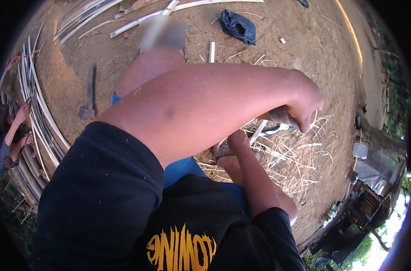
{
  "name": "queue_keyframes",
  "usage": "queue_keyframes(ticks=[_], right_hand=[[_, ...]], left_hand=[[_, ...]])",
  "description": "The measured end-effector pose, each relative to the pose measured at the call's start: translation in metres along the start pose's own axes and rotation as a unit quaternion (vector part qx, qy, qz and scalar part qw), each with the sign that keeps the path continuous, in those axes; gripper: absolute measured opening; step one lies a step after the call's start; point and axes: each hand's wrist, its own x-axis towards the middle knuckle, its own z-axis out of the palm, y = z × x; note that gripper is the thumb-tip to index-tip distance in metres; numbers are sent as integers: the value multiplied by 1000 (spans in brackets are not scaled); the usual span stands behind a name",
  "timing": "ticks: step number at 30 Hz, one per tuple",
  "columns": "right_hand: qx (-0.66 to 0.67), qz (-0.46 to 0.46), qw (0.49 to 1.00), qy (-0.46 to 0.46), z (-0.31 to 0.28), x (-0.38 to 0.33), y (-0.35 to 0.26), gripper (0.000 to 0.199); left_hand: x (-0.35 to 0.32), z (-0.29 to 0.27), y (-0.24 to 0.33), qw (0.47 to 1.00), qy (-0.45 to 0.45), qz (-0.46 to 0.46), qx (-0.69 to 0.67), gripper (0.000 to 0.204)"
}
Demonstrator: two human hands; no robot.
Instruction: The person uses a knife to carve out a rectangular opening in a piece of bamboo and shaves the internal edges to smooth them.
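My left arm stretches across the view to the right, and my left hand (307, 101) is closed around a short thick piece with a pale round end (313, 117). A dark part (281, 115) shows beside the fingers; its kind is not clear. Below my left forearm is my right hand (237, 141), low near my legs. Its fingers are mostly hidden behind the forearm. Pale thin strips (259, 131) lie close to both hands, over a heap of shavings (287, 156) on the ground.
A hammer-like tool (88, 97) lies on the dirt at left. Long split strips (43, 113) run along the left edge, where another person's hand (23, 110) touches them. A black plastic bag (238, 28) lies ahead. Dark objects and a grey sheet (378, 172) stand at right.
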Motion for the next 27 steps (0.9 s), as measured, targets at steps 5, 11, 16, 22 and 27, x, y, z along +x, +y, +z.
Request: queue_keyframes(ticks=[5, 11, 16, 22, 27], right_hand=[[127, -11, 992, 9, 0, 4, 10, 73], [351, 40, 927, -128, -42, -22, -15, 70], [124, -6, 989, -86, -23, -50, -31, 69], [101, 58, 987, -109, -60, -69, -31, 68], [76, 66, 995, -19, -93, -102, -15, 57]], left_hand=[[0, 2, 0, 999, 37, 13, 7, 78], [6, 6, -4, 999, 52, 15, -5, 74], [12, 3, 0, 999, 12, -24, 20, 83], [12, 1, 7, 995, 36, -80, 41, 81], [8, -2, 15, 992, 48, -104, 53, 88]])
